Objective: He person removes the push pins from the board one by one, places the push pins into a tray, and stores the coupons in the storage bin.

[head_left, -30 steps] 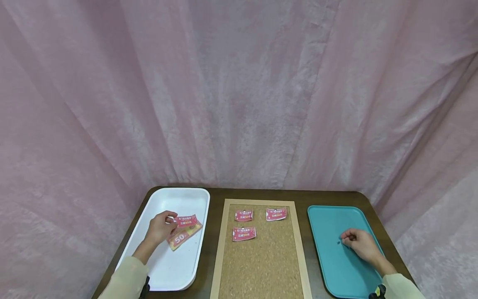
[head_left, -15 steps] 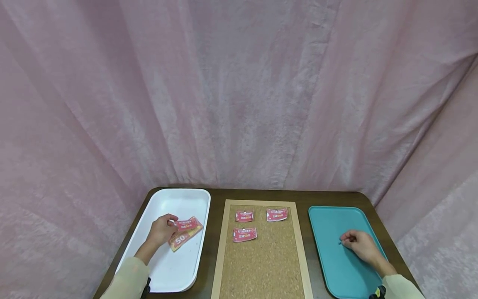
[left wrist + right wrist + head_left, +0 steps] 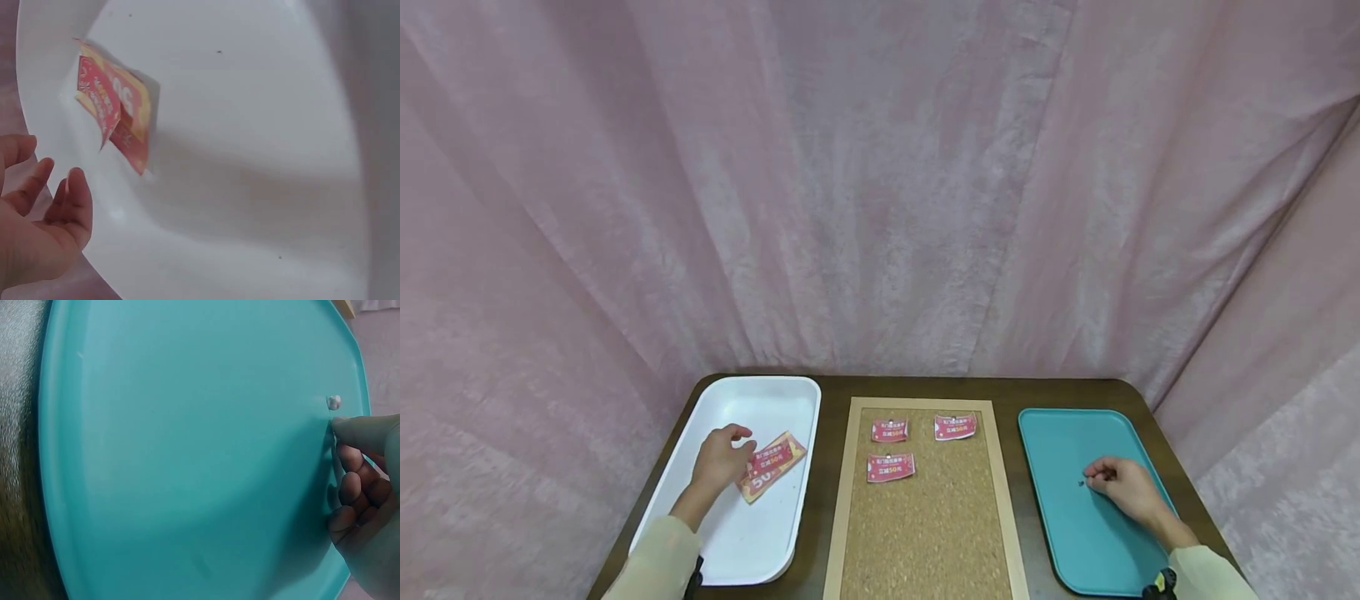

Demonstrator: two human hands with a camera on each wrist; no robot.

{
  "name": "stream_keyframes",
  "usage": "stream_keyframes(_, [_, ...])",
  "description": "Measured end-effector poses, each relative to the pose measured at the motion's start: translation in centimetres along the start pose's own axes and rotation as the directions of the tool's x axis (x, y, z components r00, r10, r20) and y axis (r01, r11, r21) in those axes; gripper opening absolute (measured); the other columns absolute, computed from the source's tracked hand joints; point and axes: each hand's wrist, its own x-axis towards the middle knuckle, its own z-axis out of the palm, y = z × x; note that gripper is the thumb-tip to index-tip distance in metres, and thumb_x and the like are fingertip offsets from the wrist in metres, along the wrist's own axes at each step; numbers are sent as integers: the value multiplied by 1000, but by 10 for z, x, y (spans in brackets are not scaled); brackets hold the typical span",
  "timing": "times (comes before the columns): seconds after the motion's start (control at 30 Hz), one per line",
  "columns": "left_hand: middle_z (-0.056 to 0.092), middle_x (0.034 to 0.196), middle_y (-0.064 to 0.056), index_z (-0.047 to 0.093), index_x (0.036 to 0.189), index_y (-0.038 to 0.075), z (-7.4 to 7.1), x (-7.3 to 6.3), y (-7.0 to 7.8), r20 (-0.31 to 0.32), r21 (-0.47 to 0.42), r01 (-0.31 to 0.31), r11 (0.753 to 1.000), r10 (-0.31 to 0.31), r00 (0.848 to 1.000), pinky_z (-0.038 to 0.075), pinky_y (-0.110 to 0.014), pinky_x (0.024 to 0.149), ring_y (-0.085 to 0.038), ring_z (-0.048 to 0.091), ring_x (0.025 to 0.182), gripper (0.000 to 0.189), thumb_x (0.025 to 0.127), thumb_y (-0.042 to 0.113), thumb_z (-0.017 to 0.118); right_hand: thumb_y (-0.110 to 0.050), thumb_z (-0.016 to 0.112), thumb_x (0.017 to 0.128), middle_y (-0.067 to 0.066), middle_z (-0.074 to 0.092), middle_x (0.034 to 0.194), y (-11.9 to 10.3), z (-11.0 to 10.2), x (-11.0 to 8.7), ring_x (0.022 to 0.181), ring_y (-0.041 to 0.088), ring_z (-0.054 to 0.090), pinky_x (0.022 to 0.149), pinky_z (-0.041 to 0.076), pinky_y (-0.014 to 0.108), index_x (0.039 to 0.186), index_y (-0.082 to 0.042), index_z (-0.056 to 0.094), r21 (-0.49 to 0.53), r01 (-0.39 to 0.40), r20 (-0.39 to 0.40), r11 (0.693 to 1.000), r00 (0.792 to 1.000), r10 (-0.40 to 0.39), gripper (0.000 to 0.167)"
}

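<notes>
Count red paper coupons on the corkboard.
3 on the rectangular wood-framed corkboard: one red paper coupon upper left, a second coupon upper right, a third coupon below the first. Near end cut off; more may hide there.

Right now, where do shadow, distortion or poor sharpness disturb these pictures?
Left wrist: a soft shadow crosses the white tray; right wrist: a shadow spreads beside the right hand, and the teal tray shows bowed edges; head: light is fairly even, but the coupons show fine print too small to read.

Dark brown table [image 3: 925,389], white tray [image 3: 752,546], framed corkboard [image 3: 928,533], teal tray [image 3: 1067,517], side by side
</notes>
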Motion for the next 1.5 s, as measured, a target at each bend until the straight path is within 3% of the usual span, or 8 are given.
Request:
stream_keyframes(0.17, [68, 126, -25, 68, 127, -1, -1, 2, 9, -73, -57, -29, 998, 25, 997, 54, -51, 92, -39, 70, 106, 33, 102, 20, 64, -6, 76, 94, 4, 72, 89, -1, -3, 0, 75, 4, 57, 66, 49, 24, 99, -1, 76, 5, -10, -7, 1000, 1000, 10, 7])
stream_keyframes(0.4, [73, 114, -15, 68, 130, 3, 3, 4, 27, -166, -148, -133, 980, 108, 980, 51, -31, 77, -20, 65, 86, 30, 103, 17, 65, -9, 75, 96, 7, 75, 96, -9, -9, 0, 78, 3, 59, 68, 50, 25, 102, -2, 76, 1, 21, -12, 1000, 1000, -21, 10])
stream_keyframes(0.6, [75, 111, -11, 70, 128, 6, 8, 8, 44, -224, -189, -181, 965, 137, 965, 50, -25, 73, -17, 64, 83, 27, 101, 14, 67, -11, 73, 98, 6, 75, 95, -21, -11, 2, 78, 4, 60, 67, 50, 25, 105, -2, 76, 0, 18, -19, 1000, 1000, -18, 12])
stream_keyframes(1.13, [76, 109, -11, 73, 122, 5, 26, 16, 92, -232, -293, -280, 914, 216, 948, 50, -23, 71, -17, 65, 83, 27, 95, 9, 74, -10, 75, 97, 6, 74, 90, -51, -1, 21, 72, 6, 57, 62, 50, 25, 102, -1, 76, 14, 116, -63, 993, 991, -115, 10])
stream_keyframes(1.5, [76, 112, -9, 72, 122, 11, 39, 19, 120, -157, -321, -307, 896, 269, 950, 52, -24, 67, -17, 66, 87, 24, 98, 13, 73, -15, 75, 98, 4, 75, 92, -63, 3, 36, 75, 8, 60, 64, 51, 26, 105, -3, 77, 16, 129, -43, 991, 991, -129, 13])
